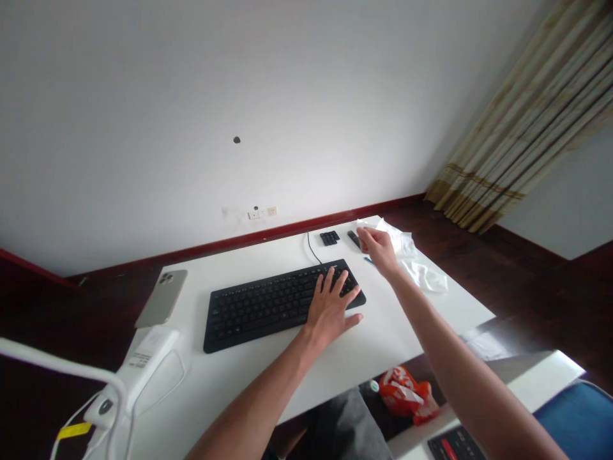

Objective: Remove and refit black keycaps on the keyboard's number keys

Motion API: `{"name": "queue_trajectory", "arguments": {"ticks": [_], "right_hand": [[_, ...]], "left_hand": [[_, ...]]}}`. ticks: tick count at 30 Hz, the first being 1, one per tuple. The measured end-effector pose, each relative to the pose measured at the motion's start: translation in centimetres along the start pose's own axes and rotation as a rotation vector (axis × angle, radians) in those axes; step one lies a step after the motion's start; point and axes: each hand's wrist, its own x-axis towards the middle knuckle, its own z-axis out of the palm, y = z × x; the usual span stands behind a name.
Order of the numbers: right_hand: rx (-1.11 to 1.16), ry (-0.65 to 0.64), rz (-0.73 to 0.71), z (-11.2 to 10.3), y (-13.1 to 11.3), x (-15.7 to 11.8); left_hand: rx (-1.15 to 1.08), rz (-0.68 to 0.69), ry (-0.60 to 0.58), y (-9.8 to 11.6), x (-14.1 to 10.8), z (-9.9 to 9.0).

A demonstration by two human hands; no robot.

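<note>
- Head view, 1 camera: the left hand (330, 306) lies palm down over the right-hand end of the wide black plastic keyboard (261, 306). Its fingers are spread apart over the keys; the thumb extends past the keyboard's near edge.
- Keyboard position: flat and at a slant on the white rectangular table (383, 326), with the thin black cable (313, 250) leaving its far edge.
- The right hand (376, 246) is raised at the far right part of the table, fingers drawn together at the tips. Whether anything is between them cannot be told.
- Beside the right hand: 1 dark oblong object (354, 239) and 1 thin blue item (368, 260), partly visible.
- Left of the dark oblong object: 1 block of small black square keys (329, 238), set apart from the keyboard.
- Right of the right hand: crumpled translucent white plastic film (424, 275).
- Left end of the table: 1 grey phone with a camera cluster (165, 299), back up; nearer the wearer, 1 white power strip (143, 358) with white cables.
- Below table level, between the forearms: 1 crumpled orange-red plastic bag (405, 393).
</note>
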Motion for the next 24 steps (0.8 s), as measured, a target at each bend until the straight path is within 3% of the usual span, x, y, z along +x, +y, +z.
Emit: {"name": "queue_trajectory", "arguments": {"ticks": [3,7,9,14,19,24], "right_hand": [[-0.517,0.023,-0.056,-0.5,0.4,3.2],[-1.019,-0.266,0.048,1.1,3.0,4.8],[-1.090,-0.326,0.092,2.0,4.5,5.0],[-1.128,-0.328,0.131,2.7,6.6,5.3],[-1.147,-0.318,0.131,2.7,7.2,5.2],[-1.158,-0.290,0.104,1.5,6.9,3.2]], "left_hand": [[-0.004,-0.019,-0.023,0.0,-0.1,-0.3],[-0.024,-0.024,-0.028,-0.1,-0.2,-0.3],[-0.034,-0.020,-0.022,-0.1,-0.3,-0.2],[-0.059,-0.020,-0.013,-0.2,-0.3,-0.3],[-0.074,-0.020,-0.014,-0.1,-0.3,-0.3],[-0.086,-0.023,-0.006,-0.1,-0.3,-0.4]]}}
